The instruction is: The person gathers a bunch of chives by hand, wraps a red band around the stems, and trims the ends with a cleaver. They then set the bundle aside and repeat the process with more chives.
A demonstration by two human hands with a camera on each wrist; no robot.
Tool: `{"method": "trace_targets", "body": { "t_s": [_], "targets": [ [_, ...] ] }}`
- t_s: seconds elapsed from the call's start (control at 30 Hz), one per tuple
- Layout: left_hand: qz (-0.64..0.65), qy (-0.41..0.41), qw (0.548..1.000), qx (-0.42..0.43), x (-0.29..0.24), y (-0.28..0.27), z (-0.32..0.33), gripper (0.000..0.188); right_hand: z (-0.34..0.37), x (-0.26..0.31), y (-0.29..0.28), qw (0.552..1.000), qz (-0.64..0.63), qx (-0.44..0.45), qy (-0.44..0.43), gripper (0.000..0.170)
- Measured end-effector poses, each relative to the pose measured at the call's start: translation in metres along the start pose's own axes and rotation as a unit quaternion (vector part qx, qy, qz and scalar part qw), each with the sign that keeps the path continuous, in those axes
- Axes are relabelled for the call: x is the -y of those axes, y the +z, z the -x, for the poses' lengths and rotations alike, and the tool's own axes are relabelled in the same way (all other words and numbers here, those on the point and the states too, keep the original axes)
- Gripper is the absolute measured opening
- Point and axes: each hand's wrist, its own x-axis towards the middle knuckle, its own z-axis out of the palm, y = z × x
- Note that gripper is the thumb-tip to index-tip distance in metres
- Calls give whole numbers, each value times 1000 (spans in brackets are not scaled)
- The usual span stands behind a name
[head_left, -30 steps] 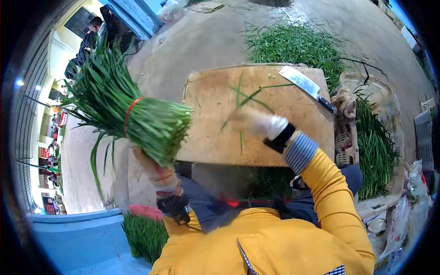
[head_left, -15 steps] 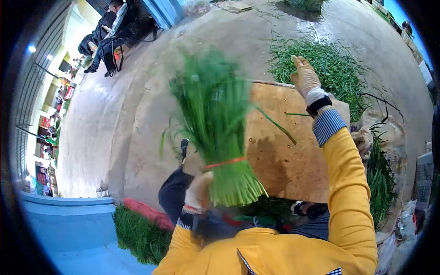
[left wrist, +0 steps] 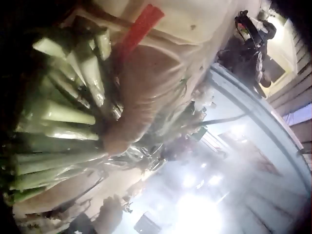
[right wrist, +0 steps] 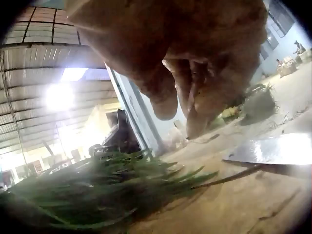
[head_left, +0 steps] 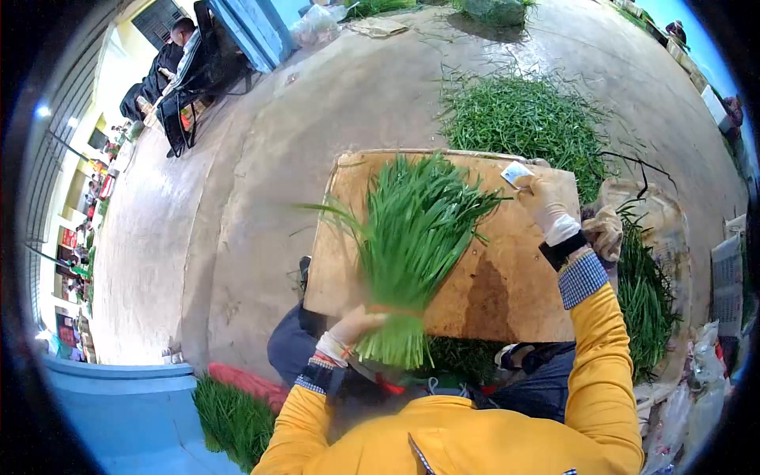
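My gloved left hand (head_left: 356, 326) grips a bundle of garlic chives (head_left: 416, 237) near its cut ends, just below a reddish band. The leaves fan away from me over a wooden board (head_left: 522, 285). In the left wrist view, a finger (left wrist: 139, 102) bends against the pale stem ends (left wrist: 68, 114). My right hand (head_left: 550, 204) hovers by the board's far right corner, over a cleaver (head_left: 516, 172); only part of the blade shows past it. In the right wrist view, thumb and fingers hang loosely above the board with nothing between them, apart from the cleaver blade (right wrist: 278, 150).
Loose green trimmings (head_left: 514, 119) lie on the floor beyond the board. At the right stands a lined basket (head_left: 677, 261) full of chives (head_left: 645, 301). More chives (head_left: 233, 416) lie at lower left beside a blue ledge (head_left: 119, 396). A seated person (head_left: 180, 47) is far left.
My left hand has swung the bundle from the left over onto the board. The right hand went out past the board's far edge, then came back over the cleaver.
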Motion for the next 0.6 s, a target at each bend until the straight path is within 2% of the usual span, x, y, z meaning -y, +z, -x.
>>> {"method": "trace_targets", "body": {
  "t_s": [0.03,0.07,0.13,0.23,0.27,0.33,0.37,0.4,0.47,0.5,0.53,0.6],
  "targets": [
    [-14,-2,1000,-2,5,-4,-2,53,3,4,1,998,37,39,44,15],
    [-15,-3,1000,-2,10,-8,-2,53,1,3,8,998,37,37,45,15],
    [12,-1,1000,-9,9,-3,1,57,-4,-1,23,993,-30,40,107,13],
    [30,-4,1000,-2,11,-7,-1,58,-17,2,40,988,-15,86,126,18],
    [26,-5,1000,-1,13,-10,-1,57,-19,-1,50,988,-15,90,127,18],
    [25,-10,1000,-7,13,-12,-1,57,-22,-2,75,986,-99,119,59,23],
    [20,-13,1000,-11,13,-12,-1,56,-24,2,84,990,-24,123,66,25],
    [23,-14,1000,-11,15,-14,-2,56,-27,8,89,990,-24,126,67,25],
    [-2,-4,1000,-4,17,-16,-3,56,-39,17,96,993,-72,66,63,25],
    [1,-4,1000,-5,15,-12,-2,56,-53,37,82,974,-88,113,173,25],
    [6,0,1000,-22,11,-4,1,56,-60,30,88,974,-88,115,174,25],
    [9,4,999,-38,2,4,6,55,-80,8,108,986,-24,153,62,17]
  ]
}}
